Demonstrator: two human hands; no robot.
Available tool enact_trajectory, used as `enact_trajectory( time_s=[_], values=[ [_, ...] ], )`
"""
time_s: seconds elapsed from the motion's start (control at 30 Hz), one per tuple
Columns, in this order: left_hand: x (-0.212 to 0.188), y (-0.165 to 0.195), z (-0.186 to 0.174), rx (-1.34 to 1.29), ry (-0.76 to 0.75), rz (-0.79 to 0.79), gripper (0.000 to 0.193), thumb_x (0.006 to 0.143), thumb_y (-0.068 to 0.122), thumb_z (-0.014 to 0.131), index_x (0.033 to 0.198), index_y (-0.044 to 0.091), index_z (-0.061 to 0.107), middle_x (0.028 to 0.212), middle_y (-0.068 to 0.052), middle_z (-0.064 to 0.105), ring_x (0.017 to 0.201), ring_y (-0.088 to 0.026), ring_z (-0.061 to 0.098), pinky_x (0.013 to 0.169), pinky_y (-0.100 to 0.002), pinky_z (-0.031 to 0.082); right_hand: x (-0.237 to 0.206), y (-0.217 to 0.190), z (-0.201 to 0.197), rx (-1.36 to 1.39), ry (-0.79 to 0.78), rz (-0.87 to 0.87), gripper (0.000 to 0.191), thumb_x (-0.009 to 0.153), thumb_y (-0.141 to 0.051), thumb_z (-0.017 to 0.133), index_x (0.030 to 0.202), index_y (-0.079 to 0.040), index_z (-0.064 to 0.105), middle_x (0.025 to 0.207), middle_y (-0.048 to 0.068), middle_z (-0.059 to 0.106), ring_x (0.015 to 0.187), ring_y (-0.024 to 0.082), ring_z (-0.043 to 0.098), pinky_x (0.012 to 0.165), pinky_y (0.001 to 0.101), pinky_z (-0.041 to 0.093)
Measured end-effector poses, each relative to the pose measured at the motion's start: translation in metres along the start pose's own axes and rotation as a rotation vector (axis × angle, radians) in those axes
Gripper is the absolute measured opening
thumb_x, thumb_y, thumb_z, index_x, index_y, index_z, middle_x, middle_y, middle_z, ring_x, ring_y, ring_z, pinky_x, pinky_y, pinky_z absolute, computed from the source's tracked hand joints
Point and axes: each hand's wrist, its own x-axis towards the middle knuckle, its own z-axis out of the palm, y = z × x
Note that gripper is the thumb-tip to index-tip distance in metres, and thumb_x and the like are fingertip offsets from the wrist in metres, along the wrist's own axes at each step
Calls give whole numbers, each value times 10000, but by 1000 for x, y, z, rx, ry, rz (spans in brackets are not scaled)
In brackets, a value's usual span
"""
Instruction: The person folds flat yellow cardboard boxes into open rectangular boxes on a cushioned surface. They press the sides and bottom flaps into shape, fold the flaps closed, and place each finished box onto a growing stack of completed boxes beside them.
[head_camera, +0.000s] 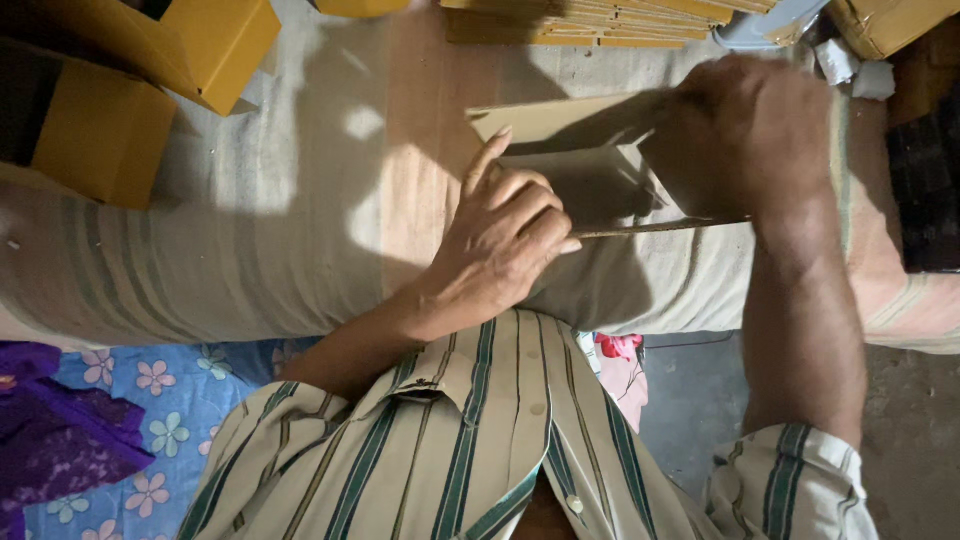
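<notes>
A flat tan cardboard box blank (590, 170), partly folded, lies on a striped cloth-covered surface (250, 230) in front of me. My left hand (505, 235) rests on its left part, fingers curled over the lower edge and index finger stretched up along a flap. My right hand (745, 135) grips the blank's right side from above, covering that end. The panels between the hands stand slightly raised, in shadow.
Assembled yellow cardboard boxes (150, 70) sit at the upper left. A stack of flat blanks (590, 22) lies along the top edge, with another box (885, 22) at the top right. A blue flowered cloth (150, 400) and purple fabric (50, 430) lie below left.
</notes>
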Motion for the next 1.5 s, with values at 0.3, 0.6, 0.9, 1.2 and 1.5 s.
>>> enact_trajectory(
  time_s=[0.3,0.6,0.9,1.2,1.5],
  values=[
    [-10,-22,-7,-103,-62,-65,258,947,154,804,891,23,590,1529,-181,427,1492,-390,413,1275,-519,393,9,44,15,337,-53,160,416,1017,-344,811,1238,-3,722,1002,165,746,910,289,719,794,391,557],
    [0,-45,-17,-315,-93,-53,268,975,170,826,903,32,607,1641,-217,358,1578,-420,321,1325,-492,368,-68,4,2,1106,326,546,583,1147,-440,662,1449,49,566,1302,167,702,1109,232,706,972,341,604],
    [46,-23,7,-181,-670,-317,752,904,756,520,1133,45,616,1351,-181,649,1325,-329,588,1178,-503,412,-107,-40,18,1075,416,643,622,1136,-457,539,1474,65,514,1398,197,635,1291,247,605,1168,388,481],
    [112,-25,84,-412,-606,-228,1012,986,774,329,979,-178,673,967,-335,708,842,-353,703,826,-431,583,-139,-55,61,1341,570,635,662,1135,-436,486,1589,40,416,1604,169,501,1519,262,473,1314,390,360],
    [123,-25,131,-1004,-650,-710,551,808,583,598,787,37,664,665,-31,633,628,-186,692,573,-386,636,-141,-85,59,1283,252,542,896,943,-194,796,1630,27,264,1646,178,394,1559,292,376,1318,415,289]
  ],
)
